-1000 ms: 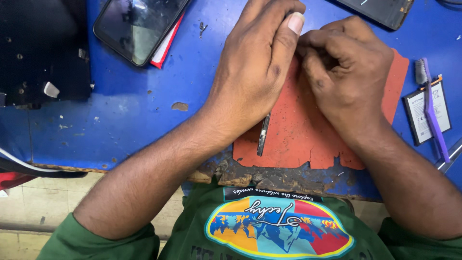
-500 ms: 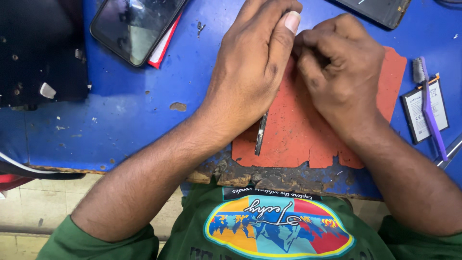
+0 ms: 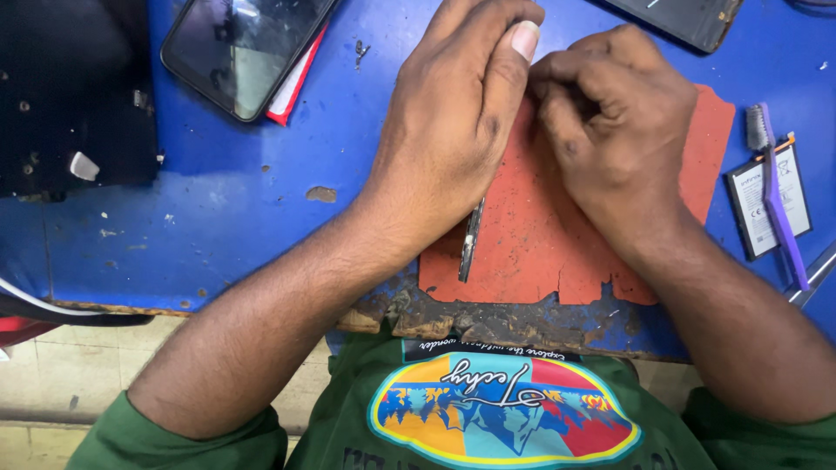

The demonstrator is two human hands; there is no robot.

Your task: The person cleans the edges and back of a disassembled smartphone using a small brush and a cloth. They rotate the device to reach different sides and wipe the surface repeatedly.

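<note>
Left hand: the left hand (image 3: pixel 453 122) lies palm down at upper centre of the frame, fingers curled together and thumb stretched forward along its right edge. It covers a thin dark device (image 3: pixel 471 239), set on its edge, of which only the lower end pokes out below the palm. The hand seems closed over it, though the grip itself is hidden.
Right hand: the right hand (image 3: pixel 614 130) sits just to the right, touching the left hand at the thumb. Its fingers are bent tightly inward; whether they pinch anything I cannot tell, since the fingertips are tucked out of sight.
Thin dark device: centre of the frame, standing narrow-side down on the orange mat (image 3: pixel 531 252), tilted slightly, its lower tip near the mat's left edge.
Orange mat: worn, scuffed sheet under both hands, with a ragged lower edge, lying on the blue bench (image 3: pixel 244 226).
Blue bench: scratched blue top with a chipped, crumbling front edge at lower centre.
Phone: a dark phone (image 3: pixel 239 48) lies screen up at upper left, resting partly on a red-and-white flat item (image 3: pixel 296 83).
Second phone: another dark phone (image 3: pixel 688 17) is cut off at the upper right.
Battery: a flat battery (image 3: pixel 753 209) at the right edge, with a purple toothbrush (image 3: pixel 775 191) laid across it.
Black tray: a dark tray (image 3: pixel 78 96) at far left, holding small bits.
</note>
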